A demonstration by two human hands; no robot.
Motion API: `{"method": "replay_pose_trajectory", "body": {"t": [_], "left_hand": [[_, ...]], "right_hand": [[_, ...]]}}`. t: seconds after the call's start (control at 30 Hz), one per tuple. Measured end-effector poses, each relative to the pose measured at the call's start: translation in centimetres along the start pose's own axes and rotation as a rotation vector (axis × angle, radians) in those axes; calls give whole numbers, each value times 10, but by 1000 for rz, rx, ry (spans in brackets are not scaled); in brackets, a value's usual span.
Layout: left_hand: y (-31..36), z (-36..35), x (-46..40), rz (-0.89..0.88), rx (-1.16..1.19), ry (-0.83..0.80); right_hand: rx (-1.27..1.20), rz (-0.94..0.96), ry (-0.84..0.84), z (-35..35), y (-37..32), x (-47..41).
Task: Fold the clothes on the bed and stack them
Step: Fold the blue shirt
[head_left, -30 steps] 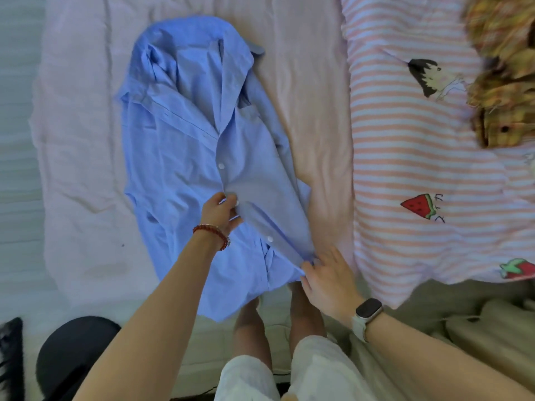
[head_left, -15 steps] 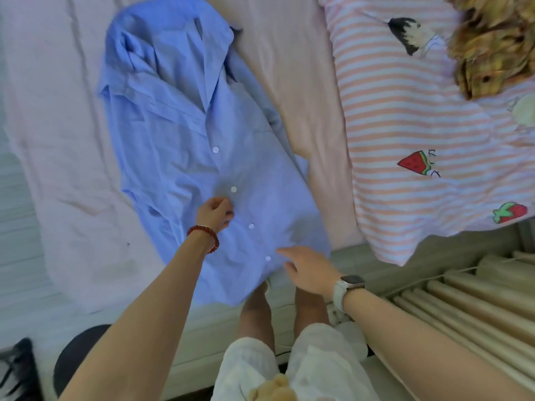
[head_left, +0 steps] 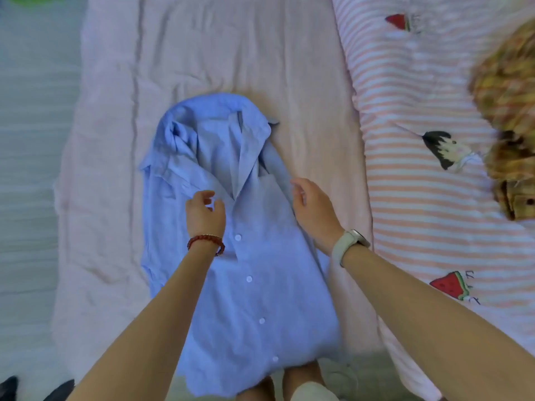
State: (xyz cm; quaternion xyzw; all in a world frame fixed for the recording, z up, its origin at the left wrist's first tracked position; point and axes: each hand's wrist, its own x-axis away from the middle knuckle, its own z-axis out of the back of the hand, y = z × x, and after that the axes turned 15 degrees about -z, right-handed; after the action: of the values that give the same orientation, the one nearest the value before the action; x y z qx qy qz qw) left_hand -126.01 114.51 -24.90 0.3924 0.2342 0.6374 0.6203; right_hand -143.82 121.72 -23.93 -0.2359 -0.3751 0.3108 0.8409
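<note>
Two hands: both reach over one garment at the middle of the view, seen from above by the wearer of the camera.
Shirt: a light blue button-front cotton shirt (head_left: 254, 285) lies face up on the bed, collar away from the person, hem hanging over the near edge. Its front is closed, with a row of white buttons running down the middle. The collar area and left shoulder are rumpled and partly folded inward.
Left hand: the left hand (head_left: 205, 211) hovers at the chest of the shirt, just left of the button line. Its fingers are loosely curled and hold no cloth that can be seen. A red beaded bracelet (head_left: 206, 243) circles that wrist.
Right hand: the right hand (head_left: 314, 208) sits at the shirt's right edge, fingers relaxed and slightly spread, gripping nothing. Whether the fingertips touch the fabric cannot be told. A pale smartwatch with a cream strap (head_left: 348, 244) is on that wrist.
Bed: a wrinkled pale pink bedsheet (head_left: 246, 53) covers the mattress under the shirt.
Quilt: a pink and white striped quilt with watermelon pictures (head_left: 419, 198) lies to the right, apart from the shirt.
Other clothing: a yellow and brown plaid garment (head_left: 509, 111) is heaped on the quilt at the far right, blurred.
</note>
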Motion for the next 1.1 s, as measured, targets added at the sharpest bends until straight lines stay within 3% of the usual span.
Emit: {"method": "replay_pose_trajectory", "body": {"t": [0.17,0.3,0.47,0.53,0.63,0.7,0.77,0.87,0.97,1.1], "left_hand": [[-19,17,-73,-54,-344,106],[-35,43,-125,129,-527,172],[-39,64,-171,170,-452,-148],[-33,68,-180,146,-456,-153],[-19,78,-193,203,-142,-21],[-2,90,-203,248,236,60],[16,94,-212,207,457,59],[35,72,-220,96,434,-55],[24,39,-225,77,326,-299],[-3,22,-236,-41,-43,-457]], "right_hand": [[136,119,48,-5,-45,-88],[368,154,53,-14,-77,-138],[555,114,-40,-29,-105,-174],[499,27,-92,-32,-113,-182],[377,-57,-101,-33,-128,-188],[430,-63,-69,-34,-138,-188],[525,-85,-40,-36,-144,-189],[535,-184,-72,-36,-142,-190],[494,-230,-163,-35,-136,-194],[354,-234,-178,-37,-135,-199]]}}
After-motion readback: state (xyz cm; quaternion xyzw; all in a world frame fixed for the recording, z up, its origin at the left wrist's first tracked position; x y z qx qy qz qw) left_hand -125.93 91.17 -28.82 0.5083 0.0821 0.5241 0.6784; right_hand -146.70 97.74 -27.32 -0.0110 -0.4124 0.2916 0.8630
